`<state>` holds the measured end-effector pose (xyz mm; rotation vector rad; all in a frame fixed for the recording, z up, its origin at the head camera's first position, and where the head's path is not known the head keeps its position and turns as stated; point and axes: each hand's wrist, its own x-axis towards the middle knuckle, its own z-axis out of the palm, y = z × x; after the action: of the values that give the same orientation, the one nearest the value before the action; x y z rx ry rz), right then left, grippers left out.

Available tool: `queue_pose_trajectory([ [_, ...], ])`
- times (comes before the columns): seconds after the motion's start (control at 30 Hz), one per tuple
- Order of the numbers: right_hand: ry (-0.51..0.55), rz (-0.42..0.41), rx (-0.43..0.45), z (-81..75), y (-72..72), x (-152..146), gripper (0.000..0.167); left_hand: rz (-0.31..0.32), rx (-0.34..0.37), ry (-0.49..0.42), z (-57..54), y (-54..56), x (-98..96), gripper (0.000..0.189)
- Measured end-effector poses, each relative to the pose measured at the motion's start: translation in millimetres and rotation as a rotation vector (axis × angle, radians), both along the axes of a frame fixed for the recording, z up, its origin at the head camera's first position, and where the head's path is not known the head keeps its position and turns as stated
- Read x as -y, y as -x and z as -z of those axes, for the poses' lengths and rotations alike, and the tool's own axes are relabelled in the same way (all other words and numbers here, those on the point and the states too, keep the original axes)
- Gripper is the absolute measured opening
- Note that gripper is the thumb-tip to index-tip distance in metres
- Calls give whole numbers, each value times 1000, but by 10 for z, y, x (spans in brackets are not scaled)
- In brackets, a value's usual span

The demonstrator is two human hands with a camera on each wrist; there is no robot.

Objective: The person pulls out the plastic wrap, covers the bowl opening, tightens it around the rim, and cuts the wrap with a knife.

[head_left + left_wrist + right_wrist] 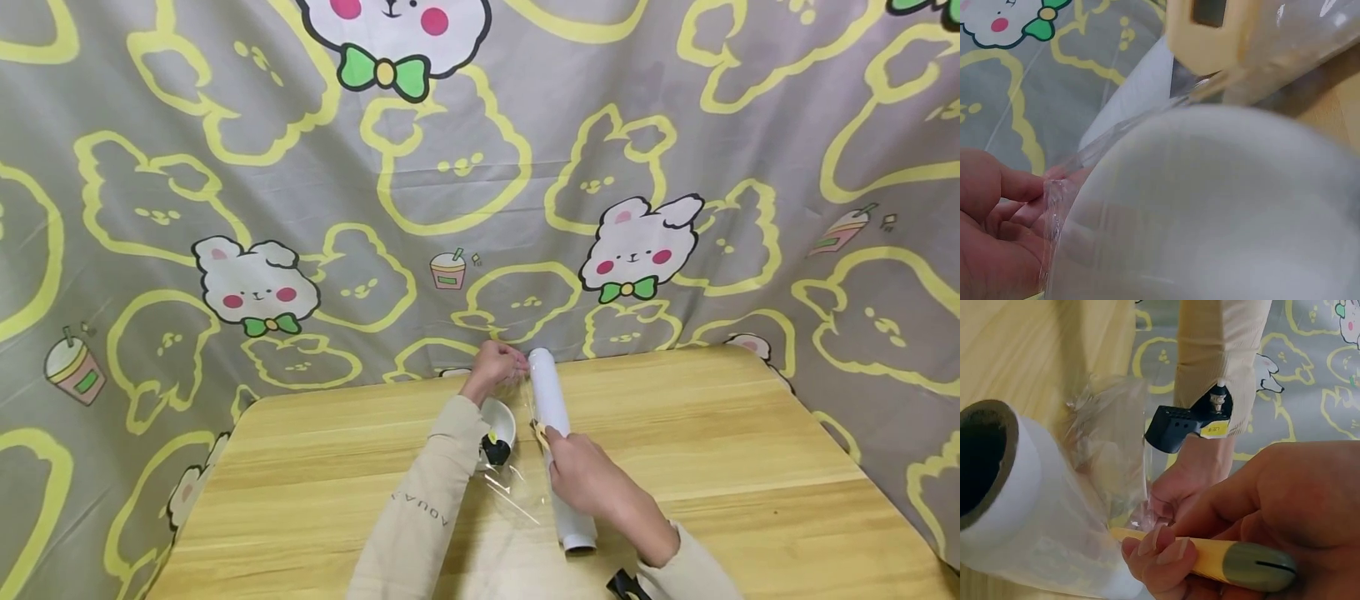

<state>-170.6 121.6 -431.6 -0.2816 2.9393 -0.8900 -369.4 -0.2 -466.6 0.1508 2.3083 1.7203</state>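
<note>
A white roll of cling film (551, 396) lies lengthwise on the table. My left hand (495, 365) pinches the edge of the clear film (1057, 206) near the roll's far end. Beside the roll, under my left wrist, stands a white bowl (1210, 212), with film stretched across it. My right hand (588, 475) grips a yellow utility knife (1210, 555) with a grey end. The knife's blade (1180, 80) is out and sits right at the film beside the roll. In the right wrist view the roll's open cardboard core (994, 450) faces the camera.
The wooden table (322, 467) runs back to a grey patterned cloth (360, 192) that hangs behind and around it. Loose film (513, 496) spreads over the table just left of the roll. Black wrist cameras (1179, 428) sit at the sleeves.
</note>
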Motion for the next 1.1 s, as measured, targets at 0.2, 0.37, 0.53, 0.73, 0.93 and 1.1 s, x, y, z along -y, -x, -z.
queue_pose_trajectory([
  [0.2,9,-9,23,-27,-69,-7,47,-7,23,-11,-8,2,7,20],
  [0.37,8,-14,27,-34,-129,-14,46,-10,29,-23,-22,-1,-2,23],
  [0.53,8,-24,-13,-14,-209,-19,45,-19,36,-15,-29,-2,-12,22],
  [0.73,4,-36,-35,-14,-316,-3,45,-31,39,-6,-31,5,-10,22],
  [0.93,-4,-63,-33,-12,-421,-12,43,-31,32,-5,-29,-1,-22,22],
  [1.1,-14,-77,-61,3,-496,-22,45,-34,46,-15,-20,5,-16,21],
])
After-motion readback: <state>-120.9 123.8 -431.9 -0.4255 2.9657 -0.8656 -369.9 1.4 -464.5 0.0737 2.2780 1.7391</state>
